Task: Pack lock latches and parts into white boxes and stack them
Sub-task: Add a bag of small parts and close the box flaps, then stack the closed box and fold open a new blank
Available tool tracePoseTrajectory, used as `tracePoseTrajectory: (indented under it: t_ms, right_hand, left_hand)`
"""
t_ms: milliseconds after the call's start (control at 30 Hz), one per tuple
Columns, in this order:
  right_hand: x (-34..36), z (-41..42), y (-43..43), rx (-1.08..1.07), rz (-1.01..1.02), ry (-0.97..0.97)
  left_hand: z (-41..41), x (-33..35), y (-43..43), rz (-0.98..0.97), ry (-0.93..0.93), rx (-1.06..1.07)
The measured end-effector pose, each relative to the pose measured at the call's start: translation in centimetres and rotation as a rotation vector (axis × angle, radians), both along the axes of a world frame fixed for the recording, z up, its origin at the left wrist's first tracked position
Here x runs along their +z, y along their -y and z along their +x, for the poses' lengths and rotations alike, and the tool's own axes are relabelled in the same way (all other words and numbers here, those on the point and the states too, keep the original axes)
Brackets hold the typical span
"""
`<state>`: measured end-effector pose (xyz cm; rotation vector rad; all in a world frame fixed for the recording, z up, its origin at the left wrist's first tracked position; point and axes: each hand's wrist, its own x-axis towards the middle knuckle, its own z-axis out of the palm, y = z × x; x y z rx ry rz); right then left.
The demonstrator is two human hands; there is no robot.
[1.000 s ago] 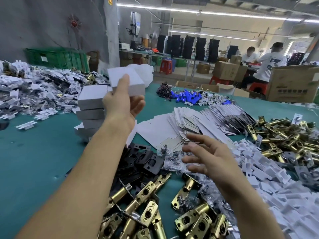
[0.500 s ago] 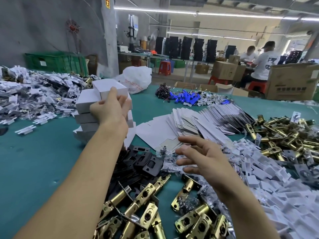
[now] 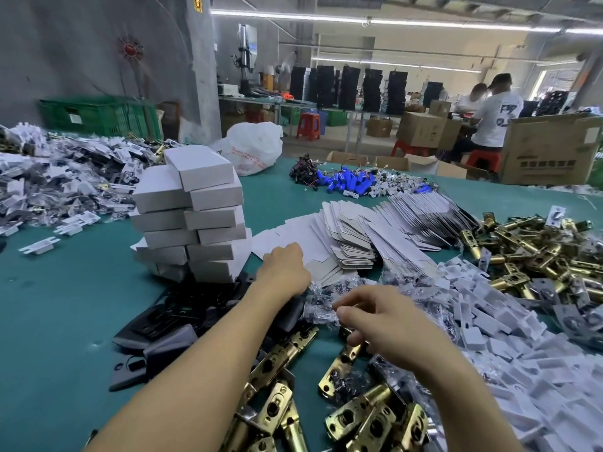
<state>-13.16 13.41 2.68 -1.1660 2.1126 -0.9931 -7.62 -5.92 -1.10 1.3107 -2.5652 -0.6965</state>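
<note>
The left hand (image 3: 284, 267) lies on a flat box blank (image 3: 280, 236), grasp hidden, probably taking the next carton. The right hand (image 3: 378, 318) pinches a parts bag (image 3: 321, 308), seemingly to fill it.

The lock latches (image 3: 355, 415) in the lower middle are glossy brass-coloured metal; the black plates (image 3: 156, 324) left of them look smooth and semi-matt. The stacked white boxes (image 3: 195, 216) and flat box blanks (image 3: 352, 246) are matt paperboard, some blanks showing a grey face. The small bags (image 3: 321, 308) at centre are clear, crinkled, shiny plastic, lying on a matt teal table top (image 3: 65, 305).
</note>
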Motion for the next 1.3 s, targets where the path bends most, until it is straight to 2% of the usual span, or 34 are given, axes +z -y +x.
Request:
tracePoseTrajectory:
  t_ms: [167,367,567,867,1033,1167,1300]
  right_hand:
    - [0.1,0.2,0.2,0.011,-0.016,-0.005]
    - [-0.1,1.0,0.5,0.034,-0.018,0.033]
    - [-0.3,1.0,0.9,0.052,-0.011,0.032]
    - [-0.5,0.9,0.7,0.023,-0.012,0.055]
    - [-0.4,0.2,0.5,-0.031,-0.023,0.011]
    - [-0.6,-0.3,0.0,-0.073,-0.044,0.018]
    - [-0.7,-0.4,-0.2,-0.069,-0.035,0.011]
  left_hand:
    - [-0.7,-2.6,1.4,-0.029,0.125,0.256]
    - [-2.3,-2.1,2.3,0.053,0.084,0.401]
    - [-2.7,-2.1,2.7,0.119,-0.061,0.49]
    - [-2.3,-1.8,1.8,0.117,-0.279,0.503]
    - [-1.9,-0.4,1.4,0.092,-0.427,0.426]
    - [-1.2,0.6,0.8,0.001,-0.413,0.354]
    - [-0.1,0.4,1.1,0.038,-0.363,0.386]
